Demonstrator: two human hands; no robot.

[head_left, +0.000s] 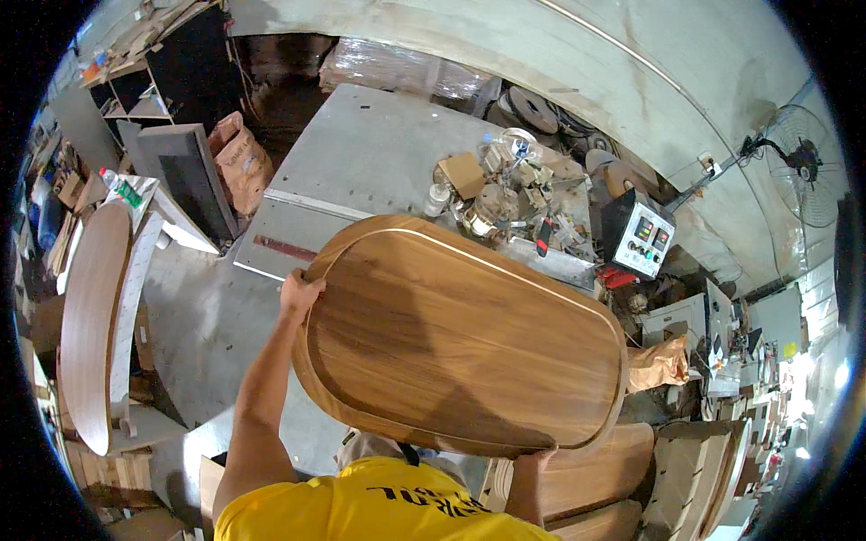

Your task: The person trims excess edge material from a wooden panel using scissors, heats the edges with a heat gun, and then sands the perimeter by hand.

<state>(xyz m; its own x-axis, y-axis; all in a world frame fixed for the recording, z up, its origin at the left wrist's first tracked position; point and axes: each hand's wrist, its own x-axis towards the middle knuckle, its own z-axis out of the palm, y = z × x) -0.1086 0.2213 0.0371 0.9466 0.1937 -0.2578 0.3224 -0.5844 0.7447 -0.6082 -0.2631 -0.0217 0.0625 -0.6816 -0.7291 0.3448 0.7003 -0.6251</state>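
Observation:
A large oval wooden tabletop (469, 334), brown-grained with a raised rim and a pale line along its far edge, is held tilted in front of my body. My left hand (302, 296) grips its left rim, fingers closed over the edge. At the near right edge, my right hand (538, 458) is closed on the rim; its fingers are largely hidden beneath the wood. Just beyond the tabletop lies a grey work table (347, 149), partly covered by it.
Hardware and small parts (496, 203) clutter the work table's right side, beside a control box (639, 236). A curved wooden panel (93, 325) stands at left. More wooden panels (600, 464) lie at lower right, near a paper bag (658, 363). A fan (801, 162) hangs on the right wall.

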